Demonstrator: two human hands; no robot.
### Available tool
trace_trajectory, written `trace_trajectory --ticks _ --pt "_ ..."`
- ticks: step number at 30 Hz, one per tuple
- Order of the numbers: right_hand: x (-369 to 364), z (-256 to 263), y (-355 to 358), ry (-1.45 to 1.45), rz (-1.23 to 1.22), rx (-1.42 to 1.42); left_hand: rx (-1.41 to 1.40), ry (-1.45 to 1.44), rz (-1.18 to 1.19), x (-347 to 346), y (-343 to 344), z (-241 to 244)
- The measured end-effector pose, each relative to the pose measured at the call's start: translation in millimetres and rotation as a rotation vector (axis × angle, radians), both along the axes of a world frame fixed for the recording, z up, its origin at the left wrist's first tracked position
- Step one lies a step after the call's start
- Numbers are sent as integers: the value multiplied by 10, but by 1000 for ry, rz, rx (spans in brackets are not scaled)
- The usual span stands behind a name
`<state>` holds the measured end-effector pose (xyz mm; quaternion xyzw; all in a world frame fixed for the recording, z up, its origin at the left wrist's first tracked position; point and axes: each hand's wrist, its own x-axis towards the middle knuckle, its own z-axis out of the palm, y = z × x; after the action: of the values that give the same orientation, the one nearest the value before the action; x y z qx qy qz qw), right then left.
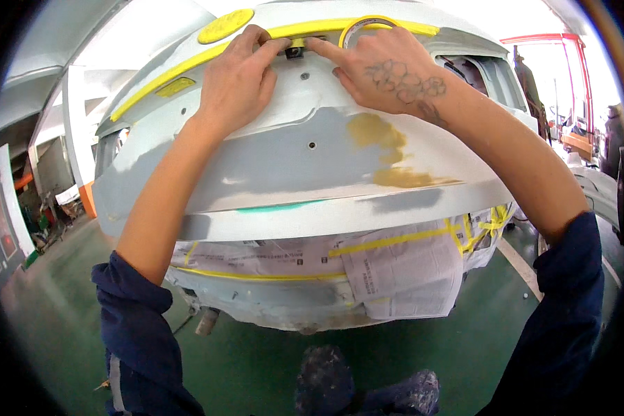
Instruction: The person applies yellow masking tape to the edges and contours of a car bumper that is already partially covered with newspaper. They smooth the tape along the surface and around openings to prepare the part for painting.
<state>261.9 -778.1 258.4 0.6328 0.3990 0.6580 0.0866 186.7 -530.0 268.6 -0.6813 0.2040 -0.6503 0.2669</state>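
Observation:
A short piece of yellow masking tape [297, 42] lies over a small black fitting [294, 52] on the car's tailgate [270, 171]. The thumb and bent fingers of my left hand [236, 83] are at the tape's left end. From the other side, the index fingertip of my right hand [395, 73] touches the tape. A roll of yellow masking tape [368, 23] sits at my right hand, its lower part hidden behind the fingers. Above, a long strip of yellow tape [171, 67] covers the tailgate's upper edge. An oval patch [225, 26] is also masked yellow.
Grey primer and brownish patches [377, 138] mark the tailgate. Masking paper [405, 281], fixed with yellow tape, covers part of the bumper area. My shoes [325, 379] stand on the green floor [249, 364]. A white pillar [75, 125] is at left; a cardboard box [577, 145] is at right.

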Motion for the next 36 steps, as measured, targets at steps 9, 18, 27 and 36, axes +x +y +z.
trace_trajectory --ticks 9,18,27,36 --pt "-23 7 -70 28 -44 19 -24 3 130 -50 -67 50" --pt "31 -10 -67 -10 -61 12 0 42 126 -60 -322 -25" --pt "132 -118 -271 50 -94 -11 92 -114 289 -64 -421 -26" --pt "235 -75 -277 -57 -72 45 122 -120 263 -53 -440 -9"
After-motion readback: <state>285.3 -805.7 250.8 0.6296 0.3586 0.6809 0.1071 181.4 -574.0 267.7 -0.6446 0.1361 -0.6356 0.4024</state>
